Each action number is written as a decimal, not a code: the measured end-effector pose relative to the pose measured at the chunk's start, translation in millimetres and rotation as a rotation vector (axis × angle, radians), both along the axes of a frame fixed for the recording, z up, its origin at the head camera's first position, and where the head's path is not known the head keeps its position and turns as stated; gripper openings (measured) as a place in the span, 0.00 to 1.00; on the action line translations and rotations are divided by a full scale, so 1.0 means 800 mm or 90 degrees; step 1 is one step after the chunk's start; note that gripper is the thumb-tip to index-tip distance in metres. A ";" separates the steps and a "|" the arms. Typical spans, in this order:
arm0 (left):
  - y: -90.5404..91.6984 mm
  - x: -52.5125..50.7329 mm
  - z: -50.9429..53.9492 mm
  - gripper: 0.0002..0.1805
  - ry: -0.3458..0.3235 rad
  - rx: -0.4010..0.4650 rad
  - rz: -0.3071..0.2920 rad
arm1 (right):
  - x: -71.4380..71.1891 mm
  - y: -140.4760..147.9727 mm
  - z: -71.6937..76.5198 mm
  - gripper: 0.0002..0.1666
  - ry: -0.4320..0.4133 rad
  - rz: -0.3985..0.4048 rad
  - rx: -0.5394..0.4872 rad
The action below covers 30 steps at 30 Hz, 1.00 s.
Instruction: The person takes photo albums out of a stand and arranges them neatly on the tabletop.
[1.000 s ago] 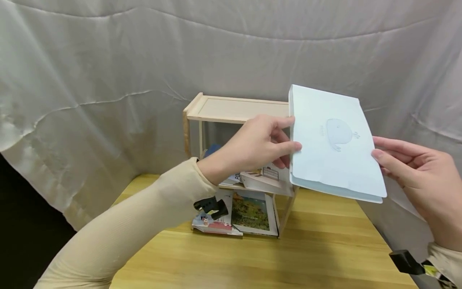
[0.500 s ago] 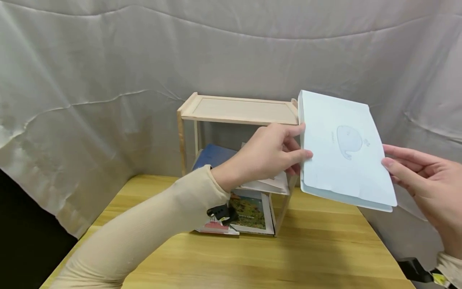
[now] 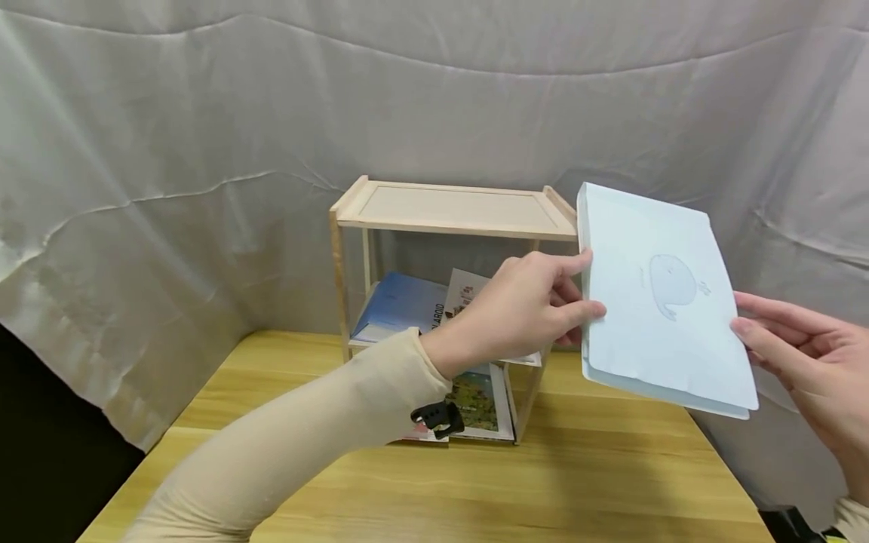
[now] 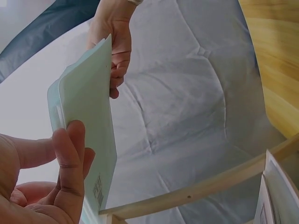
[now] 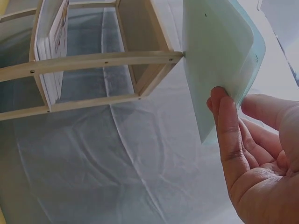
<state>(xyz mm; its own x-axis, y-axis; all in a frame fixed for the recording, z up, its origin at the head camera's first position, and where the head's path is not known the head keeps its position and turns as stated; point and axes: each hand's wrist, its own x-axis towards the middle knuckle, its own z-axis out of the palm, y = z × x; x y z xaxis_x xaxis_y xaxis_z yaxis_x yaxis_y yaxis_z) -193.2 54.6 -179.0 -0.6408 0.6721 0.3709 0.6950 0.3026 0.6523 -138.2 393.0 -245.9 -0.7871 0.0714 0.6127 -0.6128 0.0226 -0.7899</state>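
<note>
Left hand and right hand pinch opposite long edges of the book, apparently just right of the rack.

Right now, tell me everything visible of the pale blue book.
The pale blue book has a smooth cover, perhaps plastic, with a whale drawing and faint unreadable lettering; the other side bears what looks like a barcode. Tilted and apparently closed, it is held aloft, right of the shelf in the head view, opposite edges pinched by the left grip and right grip.
</note>
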 end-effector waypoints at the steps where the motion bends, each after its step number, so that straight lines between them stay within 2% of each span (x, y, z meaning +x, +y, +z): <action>1: 0.002 0.000 -0.001 0.39 -0.001 0.001 -0.001 | 0.001 0.002 -0.002 0.27 0.006 0.007 -0.002; 7: 0.010 0.003 -0.008 0.40 -0.012 0.010 -0.010 | 0.003 0.008 -0.015 0.28 0.024 0.008 -0.008; 13: 0.013 0.005 -0.016 0.40 -0.034 0.022 -0.013 | 0.007 0.008 -0.022 0.27 -0.026 -0.030 -0.008; 17: 0.018 0.005 -0.024 0.40 -0.039 0.021 -0.022 | 0.012 0.014 -0.029 0.27 -0.047 -0.034 -0.004; 22: 0.022 0.003 -0.038 0.39 -0.030 0.007 -0.017 | 0.015 0.019 -0.037 0.27 -0.088 -0.056 0.024; 30: 0.017 -0.006 -0.062 0.39 -0.054 0.019 -0.004 | 0.013 0.010 -0.051 0.24 -0.152 -0.088 0.068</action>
<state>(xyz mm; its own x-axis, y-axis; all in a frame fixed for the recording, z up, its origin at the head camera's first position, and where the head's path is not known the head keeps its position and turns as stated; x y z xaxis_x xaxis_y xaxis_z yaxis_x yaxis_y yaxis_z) -197.8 67.9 -228.7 -0.6666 0.6658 0.3352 0.6389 0.2787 0.7171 -127.8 401.3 -286.9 -0.8976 0.1326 0.4204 -0.3947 0.1831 -0.9004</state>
